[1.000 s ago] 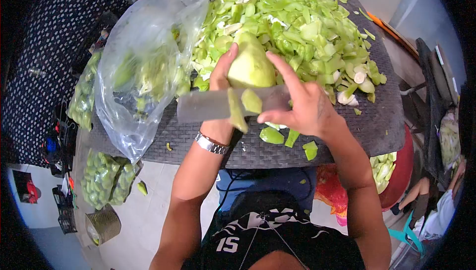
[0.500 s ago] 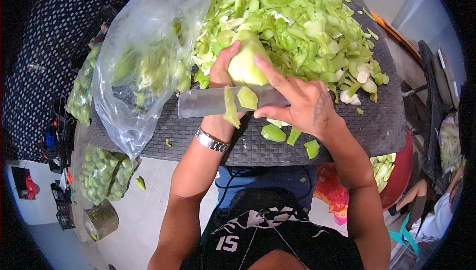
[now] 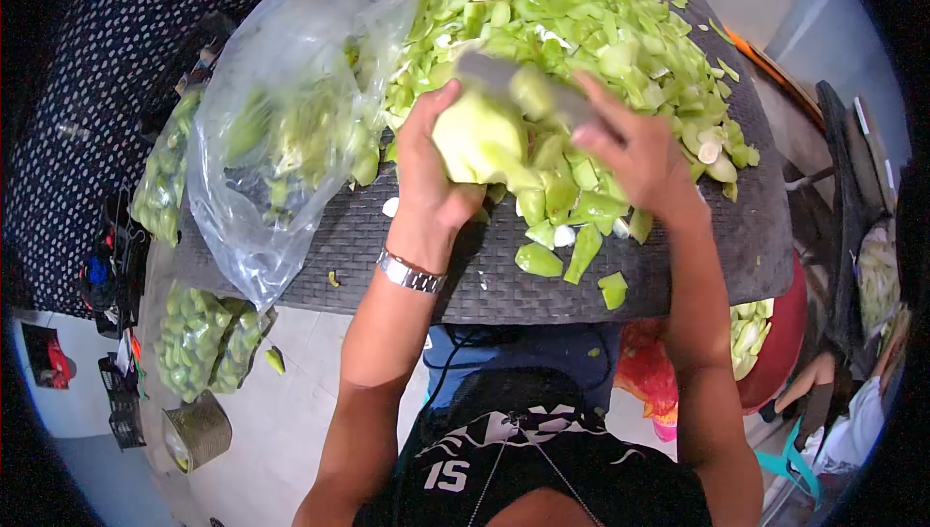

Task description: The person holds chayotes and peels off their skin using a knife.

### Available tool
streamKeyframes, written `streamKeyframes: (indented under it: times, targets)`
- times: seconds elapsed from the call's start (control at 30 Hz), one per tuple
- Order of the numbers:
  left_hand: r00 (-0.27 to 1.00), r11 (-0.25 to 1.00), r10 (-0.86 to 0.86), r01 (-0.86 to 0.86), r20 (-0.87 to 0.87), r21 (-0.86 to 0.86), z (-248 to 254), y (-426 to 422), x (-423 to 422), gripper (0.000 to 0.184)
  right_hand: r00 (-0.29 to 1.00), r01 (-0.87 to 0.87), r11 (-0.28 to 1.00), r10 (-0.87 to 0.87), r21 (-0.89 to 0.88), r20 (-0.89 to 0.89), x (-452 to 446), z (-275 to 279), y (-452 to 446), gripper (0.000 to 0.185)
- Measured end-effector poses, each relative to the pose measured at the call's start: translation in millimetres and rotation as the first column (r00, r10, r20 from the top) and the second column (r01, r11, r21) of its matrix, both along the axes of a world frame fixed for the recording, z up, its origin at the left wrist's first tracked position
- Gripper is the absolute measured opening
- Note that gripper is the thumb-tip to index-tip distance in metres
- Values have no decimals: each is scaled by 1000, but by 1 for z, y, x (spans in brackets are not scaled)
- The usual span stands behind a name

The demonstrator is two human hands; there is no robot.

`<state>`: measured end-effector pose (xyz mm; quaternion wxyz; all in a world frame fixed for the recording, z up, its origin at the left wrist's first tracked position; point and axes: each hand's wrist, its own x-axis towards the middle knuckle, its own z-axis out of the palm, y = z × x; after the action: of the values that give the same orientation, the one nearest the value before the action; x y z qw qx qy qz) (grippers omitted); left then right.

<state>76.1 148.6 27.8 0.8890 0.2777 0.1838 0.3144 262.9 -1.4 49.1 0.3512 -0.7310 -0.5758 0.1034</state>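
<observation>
My left hand (image 3: 426,159), with a metal watch at the wrist, grips a large pale green peeled fruit (image 3: 480,139), perhaps a green mango; its near end is cut into uneven flaps. Blurred by motion, my right hand (image 3: 635,154) is closed on a broad-bladed knife (image 3: 489,72). The blade lies across the fruit's far end, and a green slice (image 3: 531,93) clings to it. Beneath and beyond both hands spreads a big heap of cut green slices (image 3: 601,33) with white pieces among them. Several loose pieces (image 3: 539,260) lie near the table's front edge.
The dark woven-top table (image 3: 387,275) carries the heap and a clear plastic bag (image 3: 291,139) of green pieces at left. Bagged green fruits (image 3: 194,333) and a metal can (image 3: 199,430) stand lower left. A red basin (image 3: 790,343) holds pale slices; another person's arm (image 3: 812,382) shows at right.
The knife has swung from the fruit's near side to its far end, with my right hand moving up and right. My left hand has tilted the fruit, showing its cut end. More slices lie below.
</observation>
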Motion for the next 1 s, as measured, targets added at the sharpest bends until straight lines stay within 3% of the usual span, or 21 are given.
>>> streamKeyframes:
  times: [0.07,0.17,0.2,0.3,0.37,0.4,0.47,0.53,0.6,0.7,0.73,0.83,0.87,1.0]
  targets:
    - [1000,1000,-2,2,29,12,8,-4,1,54,986,125,991,-120,40,-119,25,-10,-1,58]
    - [998,998,-47,48,37,-31,6,-2,4,55,986,105,994,-105,-6,-127,7,0,-1,64]
    - [998,999,-42,43,43,-26,3,-2,5,52,994,59,996,-65,-67,-87,-10,12,-4,68]
    - [997,998,-52,54,57,-21,-4,-6,4,48,979,-202,952,188,228,79,-32,-4,0,82]
    - [994,997,-78,80,79,-19,4,-13,4,49,955,-245,915,171,322,242,-37,-10,6,88]
    - [993,996,-84,84,86,8,0,-12,5,48,972,-234,951,220,204,89,-36,-8,2,92]
    - [994,996,-85,84,75,13,-3,-14,6,48,972,-235,958,236,164,11,-31,-8,0,92]
    - [992,995,-95,95,79,9,-1,-15,6,48,971,-238,952,232,194,54,-29,-10,1,91]
    - [989,994,-107,109,104,-5,4,-17,4,47,954,-261,921,202,288,220,-27,-13,3,90]
    - [986,983,-151,142,71,115,1,-25,2,46,994,-66,998,65,-1,-93,-6,-1,0,87]
    - [991,986,-126,121,36,113,2,-27,5,46,994,-19,997,27,80,-102,4,-4,0,84]
    - [990,989,-130,127,46,78,14,-33,9,47,985,49,998,-53,-30,-164,7,1,-1,84]
    - [979,980,-187,180,83,88,5,-24,7,47,985,-26,1000,27,9,-172,0,2,-3,89]
    - [989,990,-144,144,17,-12,0,-16,8,51,951,-278,921,225,272,212,-26,-5,2,100]
